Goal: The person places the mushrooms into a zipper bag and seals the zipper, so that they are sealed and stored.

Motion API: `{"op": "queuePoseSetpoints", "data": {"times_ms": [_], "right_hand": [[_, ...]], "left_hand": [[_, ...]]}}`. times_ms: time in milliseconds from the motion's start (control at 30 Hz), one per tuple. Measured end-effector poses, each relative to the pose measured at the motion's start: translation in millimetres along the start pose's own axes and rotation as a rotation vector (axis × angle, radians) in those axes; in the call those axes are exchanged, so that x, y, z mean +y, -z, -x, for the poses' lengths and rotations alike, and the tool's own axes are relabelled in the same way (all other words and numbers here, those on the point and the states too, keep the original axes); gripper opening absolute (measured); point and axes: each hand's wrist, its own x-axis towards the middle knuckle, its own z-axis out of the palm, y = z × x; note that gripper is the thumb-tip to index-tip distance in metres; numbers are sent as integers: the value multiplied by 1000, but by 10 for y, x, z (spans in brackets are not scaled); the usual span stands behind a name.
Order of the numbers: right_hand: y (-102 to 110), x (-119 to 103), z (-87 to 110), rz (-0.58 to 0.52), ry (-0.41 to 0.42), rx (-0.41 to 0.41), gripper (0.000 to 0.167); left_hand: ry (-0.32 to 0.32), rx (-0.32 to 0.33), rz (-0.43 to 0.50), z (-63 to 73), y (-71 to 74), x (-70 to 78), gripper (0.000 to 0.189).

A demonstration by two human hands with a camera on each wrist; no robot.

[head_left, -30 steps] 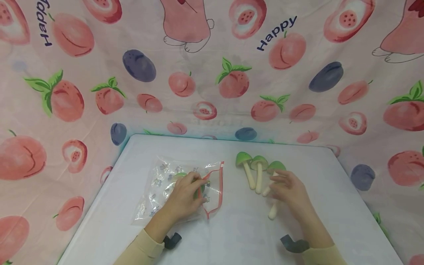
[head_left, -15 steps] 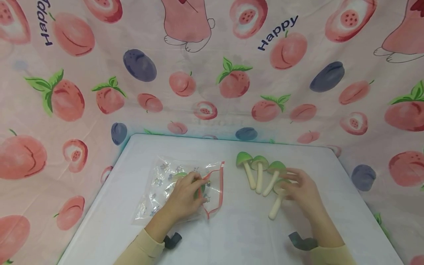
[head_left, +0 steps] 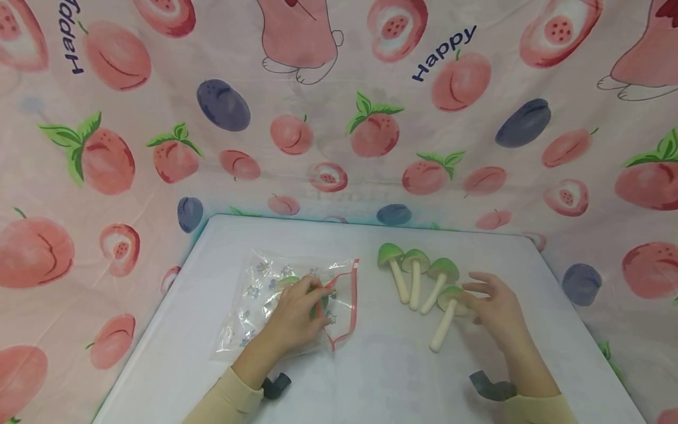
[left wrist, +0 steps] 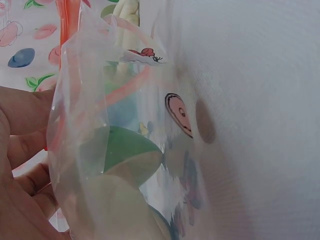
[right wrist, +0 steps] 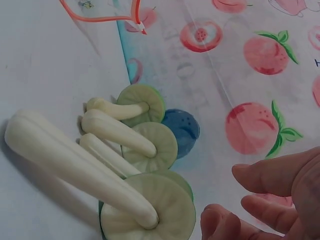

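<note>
My left hand (head_left: 296,318) pinches the open edge of a clear zip bag (head_left: 238,315) with a red seal strip. Through the plastic, a green-capped toy mushroom (left wrist: 132,155) shows in the left wrist view; my hand covers part of the bag in the head view. On the right, my right hand (head_left: 495,306) is beside the cap of the nearest toy mushroom (head_left: 444,327), its fingers relaxed and holding nothing. A small gap between fingers and cap shows in the right wrist view. Three more mushrooms (head_left: 415,262) lie in a slanting row behind it, caps to the back.
A white table (head_left: 381,383) bears everything. Pink fruit-print cloth (head_left: 328,118) hangs along its back and sides. Dark straps (head_left: 276,386) sit near both cuffs.
My right hand has drawn back to the right, off the nearest mushroom, which now lies uncovered beside the others. The left hand and bag have not moved.
</note>
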Motion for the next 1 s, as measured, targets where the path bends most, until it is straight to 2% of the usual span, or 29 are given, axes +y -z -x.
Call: {"op": "queuePoseSetpoints", "data": {"times_ms": [400, 1000], "right_hand": [[16, 155, -91, 16, -70, 36, 64], [-42, 297, -205, 17, -158, 17, 71]], "left_hand": [[7, -10, -14, 0, -10, -4, 60], [-19, 9, -31, 0, -40, -30, 60]]}}
